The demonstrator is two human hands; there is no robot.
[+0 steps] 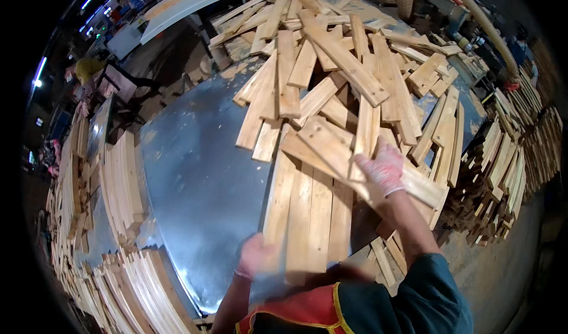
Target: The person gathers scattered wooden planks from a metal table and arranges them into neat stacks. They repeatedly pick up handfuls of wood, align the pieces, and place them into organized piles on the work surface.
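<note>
My right hand (384,167), in a white and reddish work glove, is closed on a wooden board (326,146) slanting across the front of a heap. Its thumb lies on the board's upper side, and the far fingers are partly hidden among the wood. Close to my body, several boards lie side by side in a row (310,221), pointing toward me. My left hand (255,256) is beside the near left end of that row, seemingly against the outermost board. Motion blurs its fingers, so their grip does not show.
A large heap of loose boards (290,68) covers the far part of the metal-topped table (201,168). Stacked boards stand at the left (121,186) and lower left (139,286). More wood piles (497,168) and a ribbed hose (494,20) are on the right.
</note>
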